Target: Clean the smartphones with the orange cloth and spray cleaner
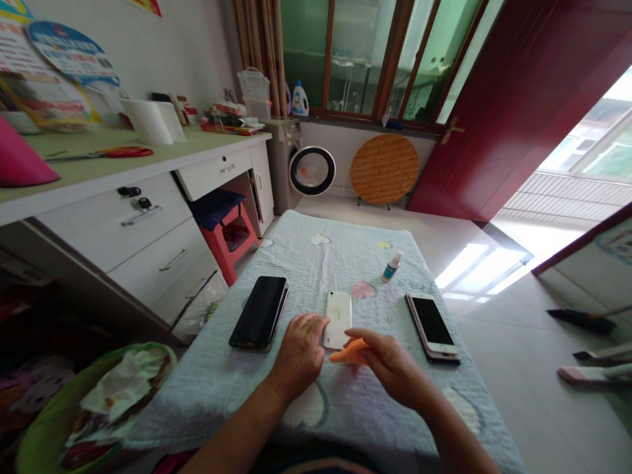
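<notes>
A white phone (338, 318) lies back side up on the cloth-covered table, its camera end pointing away from me. My left hand (302, 349) grips its lower left edge with curled fingers. Just beyond the phone's lower right corner, my right hand (385, 361) pinches a folded orange cloth (351, 353). Part of that cloth is hidden under the fingers. To the left rests a stack of phones with a black screen (261, 312) on top. Another stack on the right has a white-framed phone (434, 322) uppermost. A small spray bottle (392, 266) stands upright farther back.
A pale blue quilted cloth (296, 250) covers the table. At left are a drawer desk (162, 197), a red stool (230, 240) and a green waste basket (170, 359). Behind stand a washing machine with its door (312, 170) open and a round wooden tabletop (385, 168).
</notes>
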`<state>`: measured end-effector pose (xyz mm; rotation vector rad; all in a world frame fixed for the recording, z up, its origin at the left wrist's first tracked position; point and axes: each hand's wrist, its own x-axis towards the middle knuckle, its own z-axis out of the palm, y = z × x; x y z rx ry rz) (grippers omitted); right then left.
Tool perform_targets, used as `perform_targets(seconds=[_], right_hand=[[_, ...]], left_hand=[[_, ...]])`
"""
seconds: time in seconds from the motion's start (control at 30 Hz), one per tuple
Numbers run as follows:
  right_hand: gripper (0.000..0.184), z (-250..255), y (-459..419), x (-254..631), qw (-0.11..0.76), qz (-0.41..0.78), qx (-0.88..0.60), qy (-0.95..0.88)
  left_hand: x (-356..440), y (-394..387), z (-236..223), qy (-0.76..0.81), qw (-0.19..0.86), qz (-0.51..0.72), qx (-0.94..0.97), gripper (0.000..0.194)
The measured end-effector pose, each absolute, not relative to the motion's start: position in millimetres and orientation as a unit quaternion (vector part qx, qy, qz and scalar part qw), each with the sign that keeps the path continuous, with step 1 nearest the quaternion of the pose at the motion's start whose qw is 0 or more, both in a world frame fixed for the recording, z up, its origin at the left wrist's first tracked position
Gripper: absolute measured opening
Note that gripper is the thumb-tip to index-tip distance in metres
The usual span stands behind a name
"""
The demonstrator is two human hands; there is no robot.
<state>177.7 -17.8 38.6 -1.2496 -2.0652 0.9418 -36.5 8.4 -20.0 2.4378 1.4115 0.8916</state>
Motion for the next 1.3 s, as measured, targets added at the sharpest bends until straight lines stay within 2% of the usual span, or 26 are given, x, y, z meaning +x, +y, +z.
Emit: perform_targets(seconds=[0.13,0.33,0.47,0.6,0.73,0.87,1.0,1.13,1.3], right_hand=[[0.040,28,14,169,0.304,0.384,-0.494,-0.718],[0.018,8,44,152,0.278,0.195,-0.550,-0.763],[0.026,3,43,156,0.305,0.168,-0.582,-0.734],[0.028,4,40,169,0.330,0.234,-0.589,-0.700],[0.035,9,36,180,0.305,0.285,-0.567,-0.710],[0.027,15,34,180,0.301,0.316,-0.577,-0.690],[0.028,22,33,174,0.369,0.420,-0.533,-0.635],[0.037,30,29,164,0.431,0.525,-0.449,-0.581],[0.040,30,24,143,0.456,0.506,-0.439,-0.586]], left_hand=[[-37,8,-19,0.467,0.092,0.306,0.824,0.052],[-37,6,-15,0.461,0.103,0.322,0.820,0.052],[-37,6,-16,0.459,0.104,0.324,0.820,0.054],[-37,7,-18,0.461,0.102,0.323,0.820,0.054],[-37,6,-17,0.464,0.102,0.324,0.818,0.054],[-36,7,-16,0.466,0.105,0.326,0.816,0.054],[-36,7,-11,0.461,0.118,0.337,0.812,0.048],[-38,5,-1,0.452,0.138,0.379,0.796,0.025],[-43,3,6,0.427,0.235,0.421,0.765,0.022]])
